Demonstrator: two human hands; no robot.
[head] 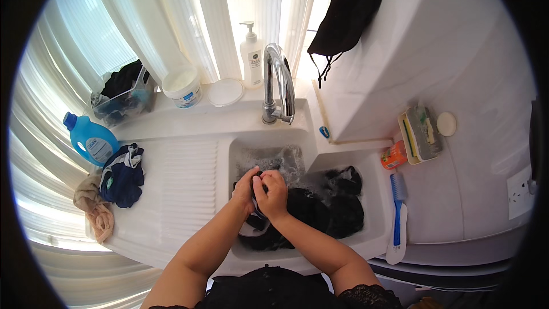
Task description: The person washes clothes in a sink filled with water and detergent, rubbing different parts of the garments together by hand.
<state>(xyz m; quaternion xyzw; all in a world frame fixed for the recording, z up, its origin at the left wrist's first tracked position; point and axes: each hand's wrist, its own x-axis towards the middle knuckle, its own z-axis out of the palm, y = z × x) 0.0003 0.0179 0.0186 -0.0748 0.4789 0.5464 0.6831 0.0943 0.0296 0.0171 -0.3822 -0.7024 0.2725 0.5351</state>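
Over the white laundry sink (377, 210), my left hand (244, 193) and my right hand (273, 195) press together around a bunched dark cloth (260, 180). Most of that cloth is hidden by the fingers. Soapy water (291, 159) with suds lies in the basin beyond my hands. Wet black clothing (319, 212) fills much of the basin, partly under water and partly beneath my right forearm. A piece with a pale edge (253, 228) shows between my wrists.
Left are a ribbed washboard (188, 176), navy garment (124, 180), blue detergent bottle (95, 139) and clear bin (128, 103). Behind stand a white tub (182, 88), pump bottle (251, 60) and chrome faucet (279, 81). Right lie a blue-handled brush (398, 210) and soap tray (420, 135). A black mask (349, 13) hangs above.
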